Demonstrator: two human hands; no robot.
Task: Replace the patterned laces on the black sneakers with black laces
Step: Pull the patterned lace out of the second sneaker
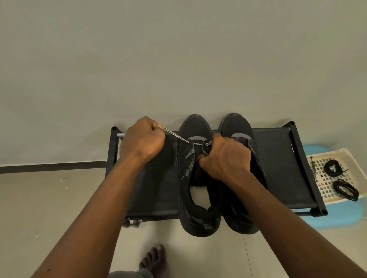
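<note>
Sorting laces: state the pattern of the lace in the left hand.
The lace is black-and-white checked; head view.

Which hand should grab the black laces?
Probably the right hand, though it holds a sneaker: the black laces lie on the tray on its side, while the left hand grips the patterned lace.

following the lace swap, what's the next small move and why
Probably pull the patterned lace leftward with the left hand until it slips free: it runs taut from that fist to the sneaker, which the right hand steadies.
</note>
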